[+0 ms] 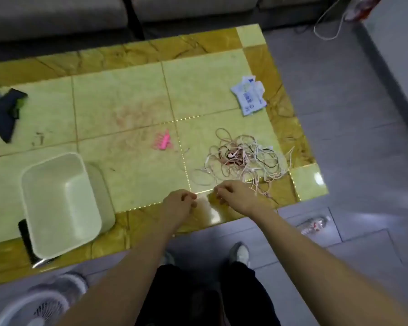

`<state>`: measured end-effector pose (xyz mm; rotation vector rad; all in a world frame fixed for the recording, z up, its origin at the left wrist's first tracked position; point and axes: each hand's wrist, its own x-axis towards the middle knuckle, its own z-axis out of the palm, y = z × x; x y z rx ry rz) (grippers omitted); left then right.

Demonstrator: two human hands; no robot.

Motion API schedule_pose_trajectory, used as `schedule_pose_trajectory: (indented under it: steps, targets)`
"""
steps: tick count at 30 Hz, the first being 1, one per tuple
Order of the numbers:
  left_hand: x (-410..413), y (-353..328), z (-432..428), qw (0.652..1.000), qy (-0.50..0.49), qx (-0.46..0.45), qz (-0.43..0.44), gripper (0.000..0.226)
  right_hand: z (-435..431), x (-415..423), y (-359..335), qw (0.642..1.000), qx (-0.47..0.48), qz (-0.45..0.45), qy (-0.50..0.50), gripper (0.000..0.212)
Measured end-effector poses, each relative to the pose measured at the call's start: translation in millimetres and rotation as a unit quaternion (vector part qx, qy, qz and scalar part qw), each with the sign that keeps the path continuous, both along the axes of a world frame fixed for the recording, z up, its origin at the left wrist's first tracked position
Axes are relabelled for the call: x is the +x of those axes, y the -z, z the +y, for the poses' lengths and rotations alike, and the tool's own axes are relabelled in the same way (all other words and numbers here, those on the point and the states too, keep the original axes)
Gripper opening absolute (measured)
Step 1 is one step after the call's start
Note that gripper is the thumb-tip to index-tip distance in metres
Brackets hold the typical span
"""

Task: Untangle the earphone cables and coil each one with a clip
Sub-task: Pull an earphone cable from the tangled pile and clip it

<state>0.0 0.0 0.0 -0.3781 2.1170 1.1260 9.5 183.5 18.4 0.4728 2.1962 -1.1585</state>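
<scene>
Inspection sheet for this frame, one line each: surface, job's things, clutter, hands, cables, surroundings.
Surface: tiled table, glossy, faintly stained.
Job's things: cable tangle at the right, uncoiled; pink clips lying left of it, apart.
Clutter: tub, packets, dark item.
Hands: left hand and right hand at the near edge, fingers curled; whether they pinch a strand is unclear.
Cables: white cord on the floor.
Surroundings: sofa, fan.

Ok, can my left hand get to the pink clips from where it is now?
Probably yes: the pink clips lie on bare tabletop beyond the left hand, with the basin off to its left and the cable tangle to its right.
</scene>
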Motion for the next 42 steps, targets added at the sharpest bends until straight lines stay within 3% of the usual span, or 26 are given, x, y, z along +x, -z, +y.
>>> schedule_pose_trajectory:
  steps: [5,11,14,20,26,31,38,40,42]
  targets:
    - [-6,98,13,0.998,-0.016,-0.028,0.05,0.033,16,-11,94,0.997,0.045,0.062,0.027,0.024]
    - [-30,143,22,0.959,-0.053,-0.056,0.274,0.026,4,-35,155,0.984,0.048,0.172,0.013,0.034]
    - [-41,160,20,0.931,-0.058,-0.068,0.355,0.028,-1,-40,174,0.971,0.109,0.212,0.0,0.024]
    - [-55,173,21,0.921,-0.026,-0.143,0.36,0.011,-5,-48,186,0.941,0.211,0.266,0.005,0.008]
    - [-55,174,17,0.913,0.013,-0.125,0.388,0.025,-5,-47,189,0.934,0.211,0.289,0.002,0.004]
    - [-32,167,7,0.912,0.063,-0.104,0.392,0.014,-6,-30,171,0.933,0.16,0.322,0.014,0.009]
    - [-3,155,-23,0.913,-0.089,-0.01,0.399,0.012,8,-15,141,0.894,0.124,0.391,0.182,0.013]
    - [2,153,-27,0.913,-0.118,0.034,0.39,0.012,7,-11,140,0.883,0.116,0.404,0.211,0.029]
    - [9,150,-29,0.911,-0.123,0.094,0.382,0.013,-5,-2,139,0.886,0.102,0.418,0.173,0.049]
